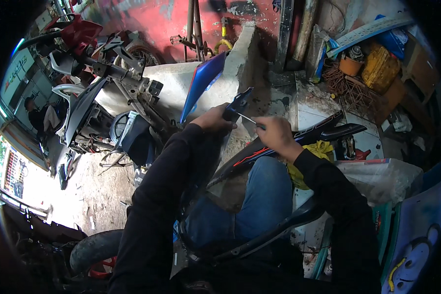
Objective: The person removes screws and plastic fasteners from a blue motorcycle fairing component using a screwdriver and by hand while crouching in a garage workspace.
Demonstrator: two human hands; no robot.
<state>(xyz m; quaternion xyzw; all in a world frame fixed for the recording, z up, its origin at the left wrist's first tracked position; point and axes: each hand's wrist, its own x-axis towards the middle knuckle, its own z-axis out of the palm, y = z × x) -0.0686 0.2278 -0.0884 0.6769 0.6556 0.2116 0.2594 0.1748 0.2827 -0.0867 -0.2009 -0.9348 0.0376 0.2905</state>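
Observation:
My left hand [213,119] is closed round a dark plastic motorcycle panel [240,101], whose pointed end sticks up past my fingers. In my right hand [277,134] is a screwdriver [247,118], its thin metal shaft directed left. The screwdriver's tip meets the panel close to my left fingers; whether it sits in a screw is too small to tell. Just beyond my left hand stands a glossy blue fairing panel [202,87] with a red edge. Below my right hand lies a long black fairing [252,156] with red and blue stripes, close to my knee.
A partly stripped motorcycle [132,88] stands at the left, by a low concrete wall [169,81]. Yellow cloth [320,149] and a plastic-wrapped bundle [379,179] are at my right. Clutter with an orange pot [352,66] fills the far right. Another person [36,115] sits far left.

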